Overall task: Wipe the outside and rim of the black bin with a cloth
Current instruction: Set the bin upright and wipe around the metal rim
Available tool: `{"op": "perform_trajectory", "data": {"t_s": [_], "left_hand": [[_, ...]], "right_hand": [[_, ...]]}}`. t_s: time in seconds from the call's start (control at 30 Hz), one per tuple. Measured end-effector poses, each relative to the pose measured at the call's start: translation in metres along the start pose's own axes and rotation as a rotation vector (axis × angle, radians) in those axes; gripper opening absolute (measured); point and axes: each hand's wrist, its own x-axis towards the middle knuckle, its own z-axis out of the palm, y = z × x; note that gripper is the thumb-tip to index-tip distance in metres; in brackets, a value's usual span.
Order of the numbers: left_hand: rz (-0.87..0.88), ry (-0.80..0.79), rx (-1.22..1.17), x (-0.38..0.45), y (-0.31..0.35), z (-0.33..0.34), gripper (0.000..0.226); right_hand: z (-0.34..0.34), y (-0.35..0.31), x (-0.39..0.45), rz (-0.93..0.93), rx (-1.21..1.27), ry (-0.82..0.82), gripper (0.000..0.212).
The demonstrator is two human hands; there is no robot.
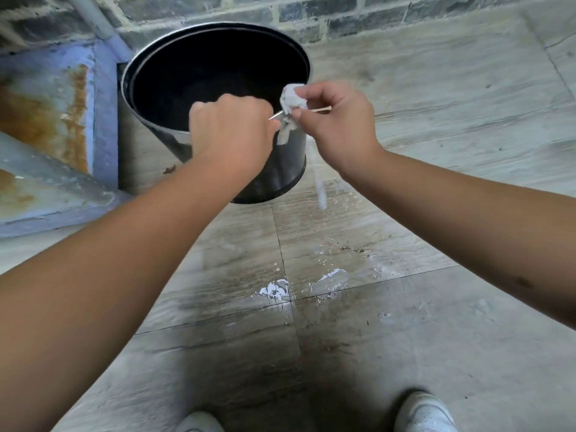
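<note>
A round black bin (162, 54) stands on the tiled floor against a brick wall, its inside dark. Over the bin's near rim, both hands hold a small wet grey-white cloth (291, 98). My right hand (339, 126) pinches the bunched upper part of the cloth. My left hand (230, 132) is closed in a fist on the lower end, which hangs in front of the bin's side. A thin pale stick-like thing (318, 110) shows between the hands. A stream of water (321, 194) falls below the cloth.
Wet patches and white splashes (277, 289) mark the floor tiles in front of the bin. A rusty blue-painted ledge (62, 120) sits at the left beside the bin, with a grey pipe (103, 29) on the wall. My white shoes (424, 413) show at the bottom edge.
</note>
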Motion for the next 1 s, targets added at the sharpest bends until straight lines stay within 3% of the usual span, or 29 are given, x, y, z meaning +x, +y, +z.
{"op": "perform_trajectory", "data": {"t_s": [0.13, 0.23, 0.3, 0.37, 0.43, 0.63, 0.83, 1.0], "left_hand": [[0.03, -0.123, -0.246, 0.007, -0.012, 0.0, 0.031], [0.148, -0.144, -0.257, -0.002, -0.067, -0.007, 0.067], [0.238, -0.168, -0.197, -0.016, -0.113, -0.01, 0.074], [0.286, -0.167, -0.176, -0.031, -0.146, -0.007, 0.058], [0.301, -0.073, -0.131, -0.036, -0.159, -0.001, 0.028], [0.24, -0.1, -0.142, -0.031, -0.133, -0.003, 0.032], [0.084, -0.079, -0.257, -0.03, -0.052, 0.005, 0.031], [-0.008, -0.076, -0.2, -0.022, -0.009, 0.004, 0.015]], "right_hand": [[0.007, -0.009, -0.002, -0.026, -0.065, -0.009, 0.019], [0.005, -0.009, -0.001, -0.028, -0.085, -0.033, 0.018], [0.007, -0.009, -0.001, -0.033, -0.084, -0.038, 0.019], [0.009, -0.009, -0.002, -0.042, -0.085, -0.017, 0.019], [0.01, -0.009, -0.001, -0.053, -0.098, -0.006, 0.018], [0.012, -0.009, 0.002, -0.06, -0.15, 0.037, 0.016], [0.013, -0.006, -0.003, -0.082, -0.185, 0.057, 0.017], [0.014, -0.003, -0.011, -0.098, -0.146, 0.081, 0.02]]}}
